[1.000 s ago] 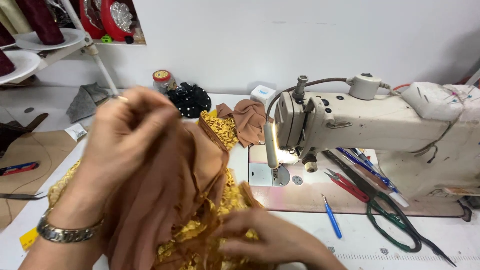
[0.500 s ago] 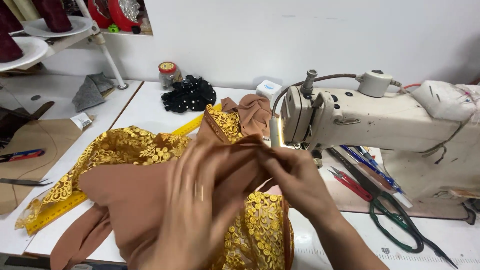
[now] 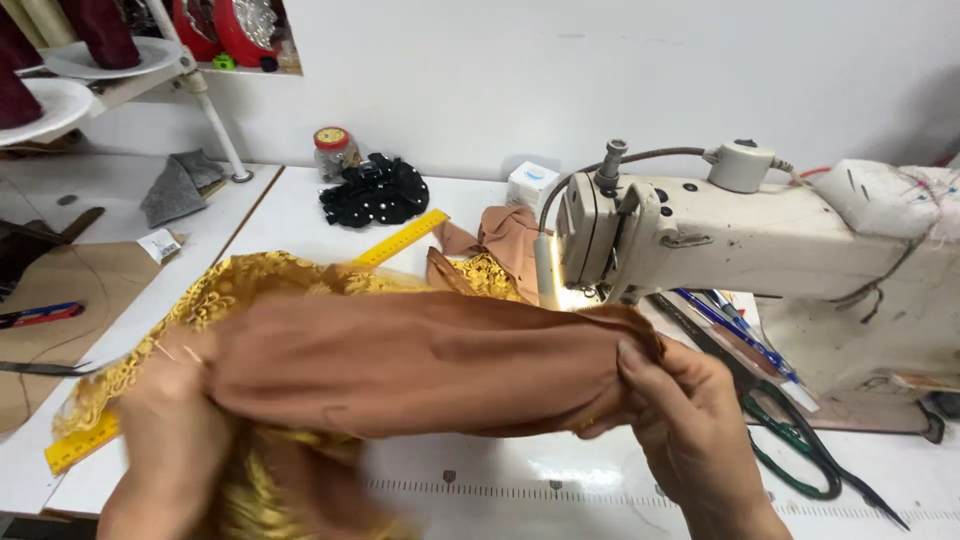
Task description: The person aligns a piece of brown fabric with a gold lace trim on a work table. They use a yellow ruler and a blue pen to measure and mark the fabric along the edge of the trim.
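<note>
A brown fabric (image 3: 420, 360) with yellow-gold lace (image 3: 260, 285) attached is stretched out flat between my two hands above the white sewing table (image 3: 560, 485). My left hand (image 3: 165, 440) grips its left end, blurred and partly wrapped in cloth. My right hand (image 3: 690, 410) pinches the right end, just in front of the cream sewing machine (image 3: 740, 250). More lace hangs below my left hand.
A yellow ruler (image 3: 400, 238) lies under the fabric. Black beaded trim (image 3: 378, 190) and a small jar (image 3: 333, 150) stand at the back. Green-handled scissors (image 3: 800, 450) and pens (image 3: 730, 325) lie on the machine bed at right. Another table (image 3: 60, 290) is on the left.
My hands have moved apart, pulling the bunched brown fabric out into a long taut strip. My left hand went left and down, my right hand went right toward the machine.
</note>
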